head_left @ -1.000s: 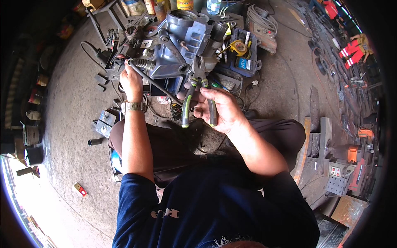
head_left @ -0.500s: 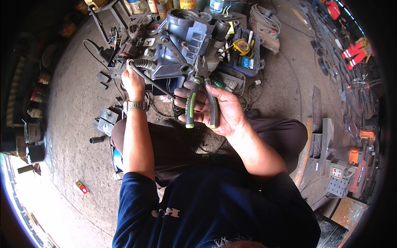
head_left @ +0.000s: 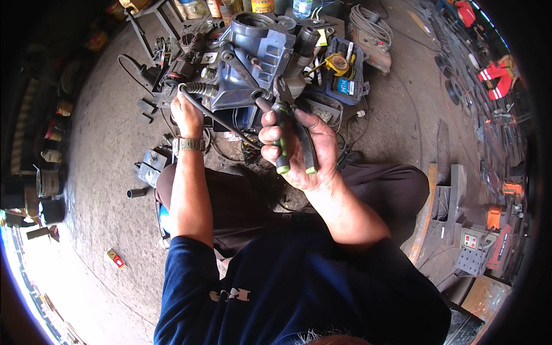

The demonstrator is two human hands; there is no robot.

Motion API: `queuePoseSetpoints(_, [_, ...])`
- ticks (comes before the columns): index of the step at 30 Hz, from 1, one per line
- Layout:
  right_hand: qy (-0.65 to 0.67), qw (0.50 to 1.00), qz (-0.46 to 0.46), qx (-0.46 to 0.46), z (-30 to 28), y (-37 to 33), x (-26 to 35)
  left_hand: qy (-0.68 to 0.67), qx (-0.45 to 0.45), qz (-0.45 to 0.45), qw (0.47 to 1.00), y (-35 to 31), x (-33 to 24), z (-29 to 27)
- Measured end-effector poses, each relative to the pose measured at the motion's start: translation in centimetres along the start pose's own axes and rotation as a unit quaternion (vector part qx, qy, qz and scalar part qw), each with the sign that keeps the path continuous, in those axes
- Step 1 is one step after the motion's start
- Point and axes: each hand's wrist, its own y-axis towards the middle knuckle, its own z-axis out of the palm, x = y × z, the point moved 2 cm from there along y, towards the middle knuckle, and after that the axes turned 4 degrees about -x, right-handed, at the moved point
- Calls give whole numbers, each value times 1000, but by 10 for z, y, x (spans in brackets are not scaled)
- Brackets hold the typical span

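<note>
My left hand (head_left: 187,117) is closed at the bent end of a black hose (head_left: 217,119), beside a ribbed, spring-like sleeve (head_left: 201,88). The hose slants down to the right between my hands. In my right hand (head_left: 322,144) is a pair of pliers (head_left: 281,135) with black and green handles, fingers wrapped round one handle and the palm under the other. The pliers' jaws point away from me, near the lower corner of a big grey metal housing (head_left: 244,72). Exactly how my left fingertips grip is partly hidden.
Right of the housing lies an open blue toolbox (head_left: 363,89) with a yellow tape measure (head_left: 337,65). Behind it, a coiled cable (head_left: 371,23) rests on a machine. A short dark tube (head_left: 137,193) and a small red box (head_left: 115,258) lie on the floor at left.
My right fingers have curled from spread out to wrapped round the pliers' handle. The pliers have shifted slightly right and their handles look closer together. My left hand stays at the hose.
</note>
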Motion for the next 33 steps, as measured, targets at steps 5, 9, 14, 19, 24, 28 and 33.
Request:
queuePoseSetpoints(5, [-85, 991, 6, -105, 5, 3, -7, -33, 56, -114, 991, -8, 19, 7])
queuePoseSetpoints(9, [-195, 970, -8, -148, -17, 0, 4, 23, 66, -73, 995, -4, 7, 8])
queuePoseSetpoints(14, [-388, 911, -13, -140, -34, -7, 26, 41, 108, -68, 991, 2, 0, 3])
queuePoseSetpoints(19, [-548, 826, 56, -119, -32, -14, 81, 64, 92, -58, 992, 2, 4, 3])
queuePoseSetpoints(24, [-638, 757, 112, -82, -18, -7, 122, -16, 65, -60, 996, 13, -11, -5])
queuePoseSetpoints(28, [-698, 697, 148, -75, -16, 6, 134, 24, 29, -32, 999, 10, -7, -3])
queuePoseSetpoints(33, [-695, 704, 129, -69, -15, 10, 133, 31, 45, -42, 998, 10, -8, -8])
